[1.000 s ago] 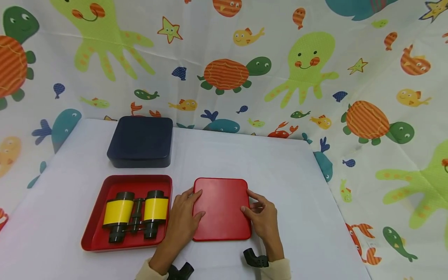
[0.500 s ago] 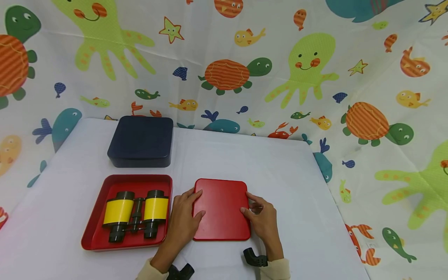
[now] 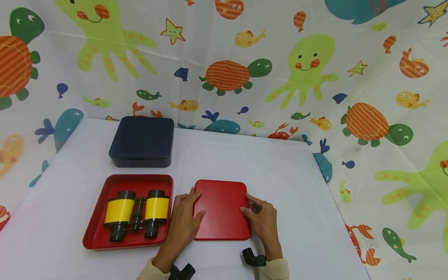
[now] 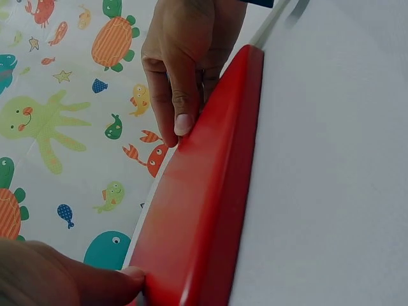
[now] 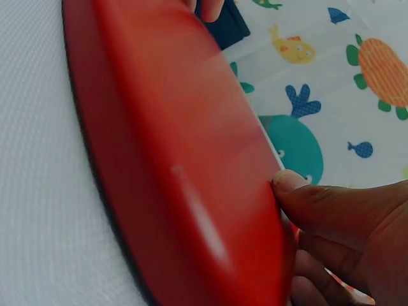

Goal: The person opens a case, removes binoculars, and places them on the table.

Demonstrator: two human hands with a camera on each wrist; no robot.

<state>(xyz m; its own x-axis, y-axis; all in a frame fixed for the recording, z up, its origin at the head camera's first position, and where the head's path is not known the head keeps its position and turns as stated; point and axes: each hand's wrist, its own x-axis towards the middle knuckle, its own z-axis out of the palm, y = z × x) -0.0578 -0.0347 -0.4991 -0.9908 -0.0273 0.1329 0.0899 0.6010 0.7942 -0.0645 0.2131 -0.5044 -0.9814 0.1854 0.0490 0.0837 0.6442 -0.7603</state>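
A smooth red square box (image 3: 222, 212) with rounded corners lies flat side up on the white table, between both hands. My left hand (image 3: 183, 217) holds its left side, thumb on the top near the edge and fingers along the side. On the opposite side, my right hand (image 3: 263, 218) pinches the right edge between thumb and bent fingers. The left wrist view shows the red box's side wall (image 4: 239, 172) standing on the cloth. In the right wrist view the right thumb (image 5: 292, 182) presses the top edge. Whatever is under the red box is hidden.
Left of my left hand stands an open red tray (image 3: 93, 229) with yellow and black binoculars (image 3: 156, 209) lying in it. Behind it sits a dark blue box (image 3: 142, 138). A cloth printed with sea animals (image 3: 227, 76) hangs behind and beside the white table (image 3: 308, 217).
The far edge of the red box has shifted very slightly nearer, together with the right fingertips. Both hands keep their hold. The head view has drifted a little.
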